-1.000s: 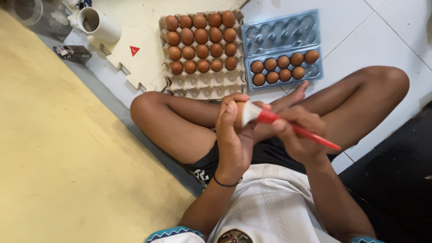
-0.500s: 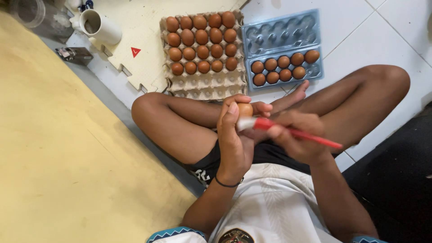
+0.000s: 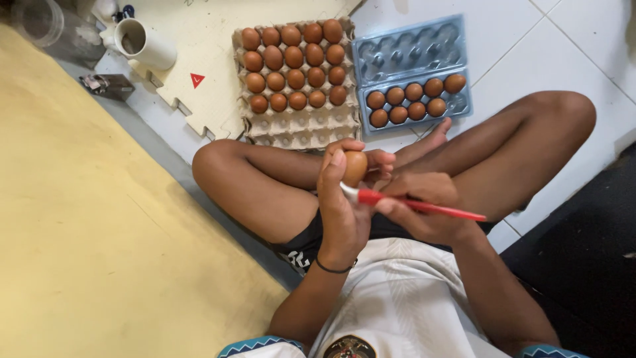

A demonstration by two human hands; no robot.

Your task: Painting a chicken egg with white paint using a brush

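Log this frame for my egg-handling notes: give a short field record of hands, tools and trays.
left hand: holds a brown egg
right hand: holds a red-handled brush, tip at the egg
cardboard egg tray: mostly filled with brown eggs, nearest rows empty
blue plastic egg carton: open, eight eggs in one half
white mug: on the cream foam mat

A white shirt (image 3: 397, 311) with patterned sleeve hems, black shorts (image 3: 301, 242), a dark wristband (image 3: 333, 268).

Bright, even light; sharp focus
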